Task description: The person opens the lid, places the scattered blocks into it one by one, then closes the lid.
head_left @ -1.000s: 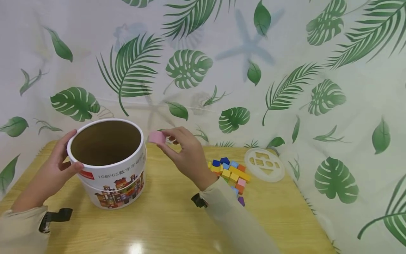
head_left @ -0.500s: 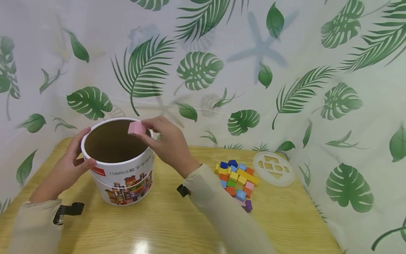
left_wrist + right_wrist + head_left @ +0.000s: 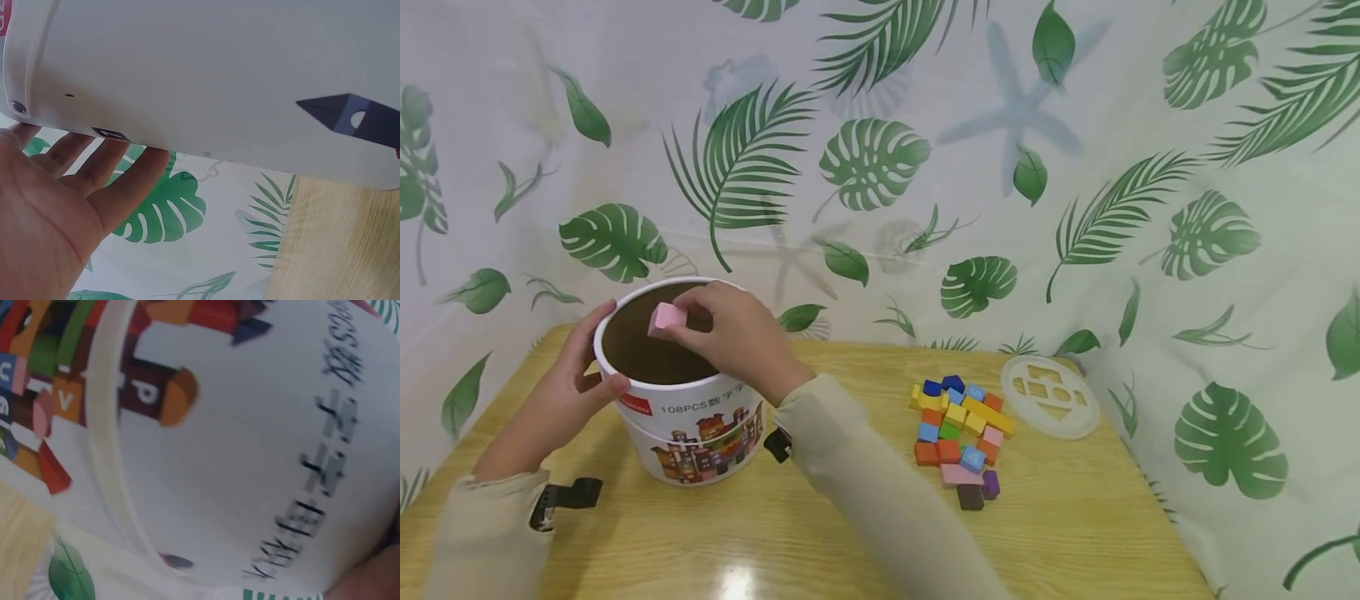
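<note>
A pink toy block (image 3: 666,320) is pinched between the thumb and fingers of my right hand (image 3: 737,333), over the mouth of a round white bucket (image 3: 696,454) printed with colorful building blocks. The bucket stands upright at the left of the table, its lid off. My left hand (image 3: 561,396) grips its left side near the rim, thumb at the front. In the left wrist view that hand's fingers (image 3: 134,181) lie against the bucket wall. The right wrist view mostly takes in the printed bucket side; the block is out of sight there. The bucket's bottom inside is hidden.
Several colored toy blocks (image 3: 955,425) lie in a loose cluster on the wooden table (image 3: 850,533), right of the bucket. Behind them is a flat translucent round lid (image 3: 1084,400) with cut-out shapes. A leaf-patterned curtain (image 3: 880,217) hangs along the table's back and right.
My right hand has carried the pink block leftward, from beside the bucket to over its opening. The left hand keeps its grip on the bucket. The head view has shifted slightly.
</note>
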`<act>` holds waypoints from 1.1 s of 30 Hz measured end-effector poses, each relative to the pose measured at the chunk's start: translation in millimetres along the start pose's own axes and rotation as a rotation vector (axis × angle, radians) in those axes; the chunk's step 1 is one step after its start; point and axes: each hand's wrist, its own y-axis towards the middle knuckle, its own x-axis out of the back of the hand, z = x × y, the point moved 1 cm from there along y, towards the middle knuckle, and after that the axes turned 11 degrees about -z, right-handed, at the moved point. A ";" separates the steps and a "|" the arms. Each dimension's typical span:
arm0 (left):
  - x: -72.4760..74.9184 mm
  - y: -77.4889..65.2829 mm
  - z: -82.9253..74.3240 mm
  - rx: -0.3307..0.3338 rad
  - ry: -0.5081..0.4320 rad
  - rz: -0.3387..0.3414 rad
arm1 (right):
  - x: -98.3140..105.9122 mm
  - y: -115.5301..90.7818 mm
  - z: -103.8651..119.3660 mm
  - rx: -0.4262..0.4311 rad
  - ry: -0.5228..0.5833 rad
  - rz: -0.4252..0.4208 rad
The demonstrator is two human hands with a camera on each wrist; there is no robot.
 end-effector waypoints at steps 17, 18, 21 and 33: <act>-0.5 0.2 7.3 -0.028 0.018 -0.020 | -8.5 -0.7 6.0 -0.147 -0.161 0.211; -0.7 -0.3 7.8 -0.027 0.019 -0.021 | -8.6 -1.1 6.1 -0.151 -0.166 0.213; -0.9 -1.1 7.9 -0.018 0.024 -0.022 | -9.0 -1.9 6.2 -0.160 -0.168 0.214; 0.5 -0.1 10.7 -0.008 0.066 -0.007 | -7.4 -3.9 6.6 -0.152 -0.181 0.204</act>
